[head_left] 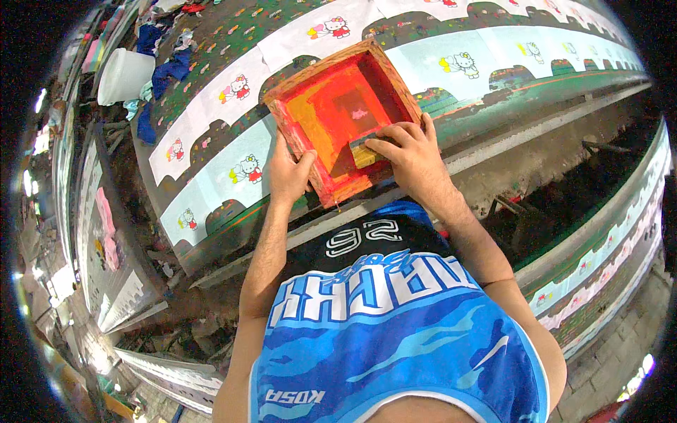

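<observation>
A square wooden screen-printing frame (321, 141), smeared with red and orange ink, is held tilted over the near edge of a long table. My left hand (289, 169) grips its left side, thumb on the rim and fingers underneath. Inside the frame, near its lower right corner, my right hand (409, 151) is closed around a small squeegee (364, 156) with a yellowish face. A small pink patch (360, 114) shows on the red mesh. Under and behind the frame lie light blue cut fabric pieces (437, 62) with printed cartoon cats.
A row of white fabric pieces (296, 35) lies farther back on the ink-spotted green table (218, 42). A white bucket (127, 76) stands at the left, beside dark blue rags (173, 65). Another table with printed pieces (585, 268) runs along the right. Pink cloth (106, 225) lies on a left-hand table.
</observation>
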### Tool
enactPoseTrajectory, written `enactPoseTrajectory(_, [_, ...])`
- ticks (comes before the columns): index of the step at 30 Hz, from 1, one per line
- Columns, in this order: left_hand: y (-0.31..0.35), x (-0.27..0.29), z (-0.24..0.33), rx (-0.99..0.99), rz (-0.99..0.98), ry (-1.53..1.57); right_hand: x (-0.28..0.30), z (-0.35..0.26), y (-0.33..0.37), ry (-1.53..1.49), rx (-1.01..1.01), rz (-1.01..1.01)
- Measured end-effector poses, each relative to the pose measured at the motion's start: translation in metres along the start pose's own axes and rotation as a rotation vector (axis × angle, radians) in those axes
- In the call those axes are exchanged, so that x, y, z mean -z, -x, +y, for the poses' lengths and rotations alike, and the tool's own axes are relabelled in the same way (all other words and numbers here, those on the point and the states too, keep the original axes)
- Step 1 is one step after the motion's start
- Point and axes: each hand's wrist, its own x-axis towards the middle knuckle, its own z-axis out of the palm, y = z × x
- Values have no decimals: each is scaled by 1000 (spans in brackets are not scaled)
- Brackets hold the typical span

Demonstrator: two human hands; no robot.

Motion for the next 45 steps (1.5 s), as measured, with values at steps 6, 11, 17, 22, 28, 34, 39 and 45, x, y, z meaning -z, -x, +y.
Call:
enactPoseTrajectory(6, [-1,2,2,15,-14,-77,21,-3,-16,-17,-35,-156])
enactPoseTrajectory(11, [-1,3,9,-5,19,-234,7,21,-86,-28,-3,-125])
enactPoseTrajectory(17, [2,4,16,-23,44,-370,-20,33,-131,-49,19,-2])
enactPoseTrajectory(22, [3,5,7,21,21,-222,-1,10,-58,-2,-41,-89])
enactPoseTrajectory(28, [5,2,13,50,31,-240,15,-9,-21,-90,-127,-37])
enactPoseTrajectory(34, [-2,1,12,-34,40,-266,11,11,-19,-74,-72,-68])
enactPoseTrajectory(39, [-17,-50,60,23,13,-132,48,51,-14,-82,-89,-25])
enactPoseTrajectory(45, [-56,-162,81,-76,2,-59,105,157,-1,-86,-125,30])
